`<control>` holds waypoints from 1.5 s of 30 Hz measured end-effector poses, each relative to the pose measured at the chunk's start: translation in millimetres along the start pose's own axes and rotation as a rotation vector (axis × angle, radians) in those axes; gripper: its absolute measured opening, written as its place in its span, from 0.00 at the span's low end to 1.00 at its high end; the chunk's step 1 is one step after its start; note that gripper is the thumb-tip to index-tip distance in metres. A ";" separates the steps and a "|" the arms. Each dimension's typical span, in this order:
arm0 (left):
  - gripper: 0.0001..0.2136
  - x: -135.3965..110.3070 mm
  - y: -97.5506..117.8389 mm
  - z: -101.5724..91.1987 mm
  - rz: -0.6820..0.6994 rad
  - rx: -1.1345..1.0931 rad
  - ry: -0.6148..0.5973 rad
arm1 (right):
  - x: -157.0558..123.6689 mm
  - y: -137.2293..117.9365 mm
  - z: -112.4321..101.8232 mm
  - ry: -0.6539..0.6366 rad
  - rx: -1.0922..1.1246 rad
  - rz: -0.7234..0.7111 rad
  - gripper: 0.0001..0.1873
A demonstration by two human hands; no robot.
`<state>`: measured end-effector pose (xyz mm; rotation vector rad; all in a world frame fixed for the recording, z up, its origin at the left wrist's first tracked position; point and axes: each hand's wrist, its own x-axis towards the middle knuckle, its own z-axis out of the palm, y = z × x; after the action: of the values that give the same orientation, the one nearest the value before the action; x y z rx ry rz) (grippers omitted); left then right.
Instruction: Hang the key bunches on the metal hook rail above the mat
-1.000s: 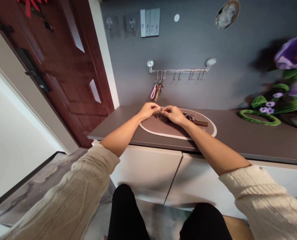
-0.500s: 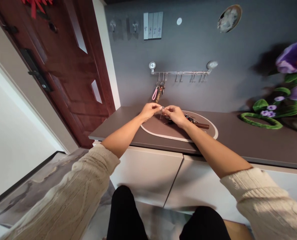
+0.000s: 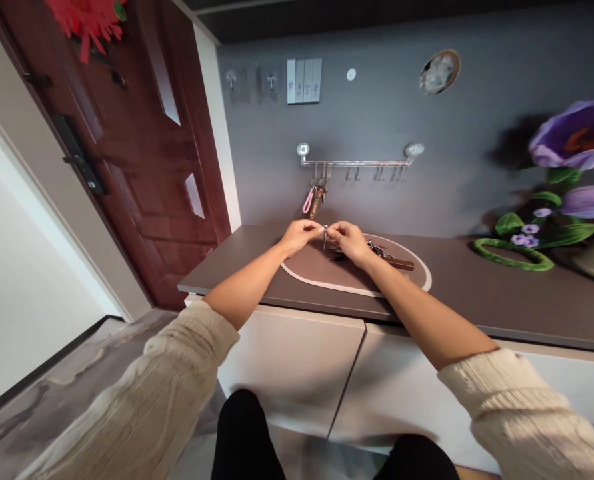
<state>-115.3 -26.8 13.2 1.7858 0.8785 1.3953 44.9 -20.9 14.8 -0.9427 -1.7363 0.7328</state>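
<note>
Pinching from opposite sides, likely to steady it, the left hand (image 3: 298, 238) and the right hand (image 3: 350, 241) are holding a small metal piece (image 3: 325, 241), seemingly a key ring, by their fingertips over the mat (image 3: 311, 265). Behind the grip, a keychain bunch (image 3: 317, 195) is dangling from the hook rail (image 3: 367, 163); right of it, a pile of keys (image 3: 379, 251) is lying partly blocked by the right hand.

Held metal pc. (image 3: 325, 233) silver; mat (image 3: 311, 268) brn w/ off-white edge (image 3: 337, 289). Surface (image 3: 477, 300) dk grey-brn; sleeves (image 3: 177, 370) cream w/ knit pattern.
</note>
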 end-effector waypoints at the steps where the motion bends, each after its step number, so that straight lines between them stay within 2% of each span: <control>1: 0.17 -0.2 0.0 0.5 -0.007 0.000 0.002 | 0.4 0.2 -0.7 0.006 -0.009 -0.008 0.14; 6: 0.18 -0.5 -1.4 2.0 -0.020 0.037 0.029 | 3.3 -0.7 -5.8 0.048 -0.022 -0.014 0.15; 10: 0.18 1.0 -4.1 2.1 -0.020 0.060 0.071 | 10.1 -4.8 -11.4 0.053 0.052 -0.007 0.16; 16: 0.17 4.9 -9.3 4.1 -0.033 0.118 0.138 | 29.7 -13.6 -19.1 0.101 0.177 0.018 0.16; 22: 0.14 9.5 -16.1 8.1 0.017 0.216 0.203 | 52.0 -24.8 -22.6 0.159 0.197 0.019 0.13; 30: 0.14 13.5 -24.3 8.8 0.030 0.360 0.235 | 85.0 -40.9 -18.7 0.223 0.194 0.096 0.07; 37: 0.14 13.3 -23.5 8.7 0.026 0.389 0.273 | 110.6 -50.0 -10.4 0.315 0.176 0.126 0.07; 45: 0.14 14.9 -25.6 9.0 0.020 0.381 0.275 | 135.6 -35.6 -4.5 0.386 0.087 0.066 0.07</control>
<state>-106.0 -1.8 -2.4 1.9041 1.3500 1.5933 11.7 77.1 109.5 -1.0110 -1.3322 0.6162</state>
